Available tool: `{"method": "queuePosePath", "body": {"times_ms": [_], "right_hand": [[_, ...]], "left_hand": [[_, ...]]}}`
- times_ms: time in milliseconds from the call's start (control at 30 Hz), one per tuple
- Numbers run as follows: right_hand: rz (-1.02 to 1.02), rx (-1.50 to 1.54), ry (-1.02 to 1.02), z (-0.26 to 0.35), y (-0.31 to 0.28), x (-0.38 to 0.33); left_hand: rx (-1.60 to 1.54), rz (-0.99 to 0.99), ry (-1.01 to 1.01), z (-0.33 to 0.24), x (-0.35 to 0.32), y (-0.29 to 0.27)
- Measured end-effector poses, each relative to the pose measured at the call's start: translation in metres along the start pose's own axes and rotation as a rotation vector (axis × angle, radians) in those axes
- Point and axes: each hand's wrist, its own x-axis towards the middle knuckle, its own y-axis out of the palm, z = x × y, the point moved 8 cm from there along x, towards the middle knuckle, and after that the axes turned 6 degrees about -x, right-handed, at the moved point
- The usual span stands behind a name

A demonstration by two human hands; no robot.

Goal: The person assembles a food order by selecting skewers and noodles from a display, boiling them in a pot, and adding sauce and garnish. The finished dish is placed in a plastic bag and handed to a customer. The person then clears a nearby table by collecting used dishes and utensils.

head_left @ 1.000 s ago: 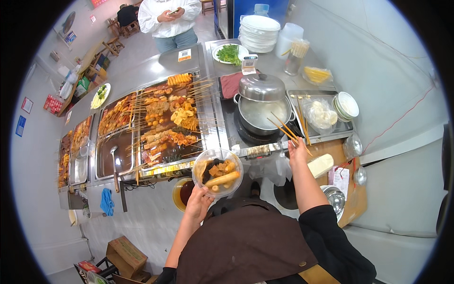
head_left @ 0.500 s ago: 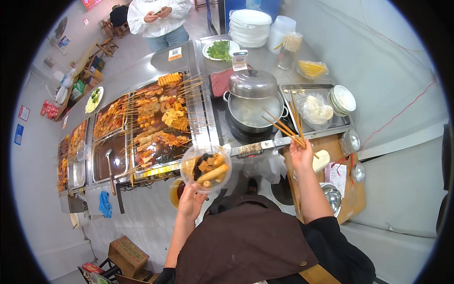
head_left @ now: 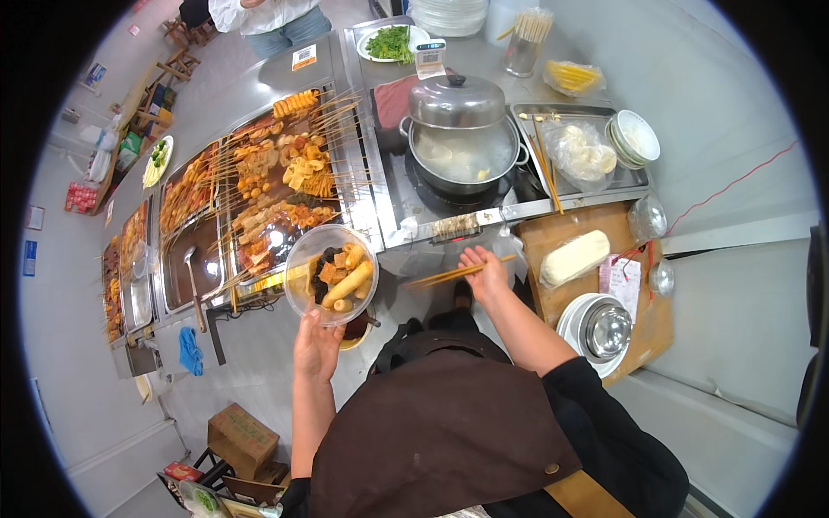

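**A:** so where's the food bowl sitting?

**B:** the clear plastic bowl is up in the left hand, held from below and the near side, fingers curled under the rim. It's full of mixed pieces, a pale sausage-shaped one on top, dark bits on the left. It hangs just in front of the skewer trays, over the counter's front edge.

**A:** and the other hand?

**B:** right hand has a pair of wooden chopsticks pinched between closed fingers, tips pointing left toward the bowl but well apart from it. The hand is below the steel pot, whose lid sits tilted on the far rim.

**A:** any labels or packs around?

**B:** a small white card with an orange patch lies flat on the far counter, a little upright tag stands beside the plate of greens, a red-and-white paper slip lies on the wooden board next to the pale dough log, and a brown cardboard box is on the floor lower left.
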Motion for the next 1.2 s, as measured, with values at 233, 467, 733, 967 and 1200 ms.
{"method": "queuePosePath", "body": {"times_ms": [233,467,733,967,1200], "right_hand": [[-0.082,0.047,0.01,-0.005,-0.001,0.041],[-0.077,0.095,0.03,-0.005,-0.007,0.06],[0.093,-0.205,0.021,0.042,0.025,0.004],[0.528,-0.755,-0.58,0.065,0.154,-0.11],[0.715,-1.264,-1.228,0.005,0.219,-0.13]], "left_hand": [[0.007,0.032,-0.039,0.012,-0.012,0.0],[-0.024,0.013,-0.048,0.014,-0.02,-0.002],[-0.028,-0.006,-0.006,0.001,-0.03,-0.017],[-0.111,-0.036,0.088,-0.01,-0.044,-0.039],[-0.12,-0.09,0.115,-0.005,-0.059,-0.067]]}}
